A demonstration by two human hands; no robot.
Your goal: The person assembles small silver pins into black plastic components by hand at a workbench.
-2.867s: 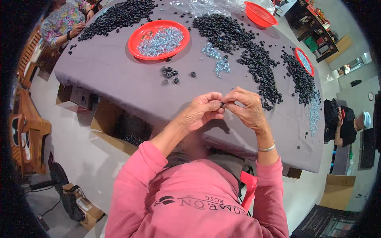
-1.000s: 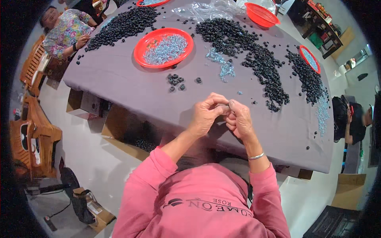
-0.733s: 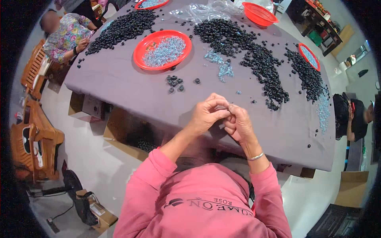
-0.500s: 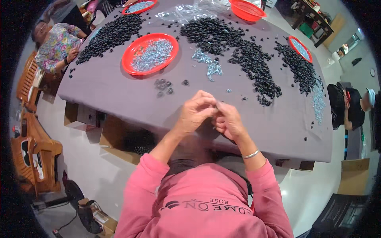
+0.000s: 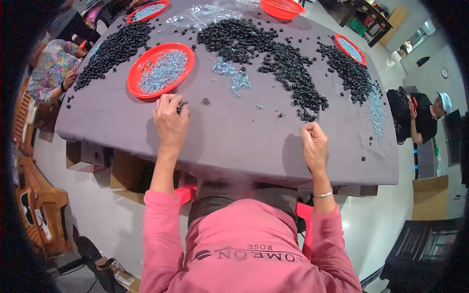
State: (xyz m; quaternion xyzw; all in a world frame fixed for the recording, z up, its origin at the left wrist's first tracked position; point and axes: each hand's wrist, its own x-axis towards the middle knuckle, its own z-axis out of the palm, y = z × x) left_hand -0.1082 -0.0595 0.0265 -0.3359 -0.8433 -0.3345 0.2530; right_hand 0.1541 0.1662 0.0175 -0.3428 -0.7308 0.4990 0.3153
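My left hand is over the table just in front of a red tray of small silvery-blue pieces. Its fingers curl down, and dark round pieces show in the gap by the thumb; whether they are gripped or lie on the cloth is unclear. My right hand hovers by the near end of a long heap of small black ring-shaped parts. Thumb and forefinger are pinched together there, on something too thin to name. One black ring-shaped part lies alone between my hands.
Silvery-blue pieces lie loose beside the middle heap. More black heaps spread left and right. A red basin and clear plastic bags lie farther back. People sit left and right.
My hands, together over the table before, have parted. The left went to the small group of dark parts by the tray, the right toward the heap's near end. The view has shifted somewhat.
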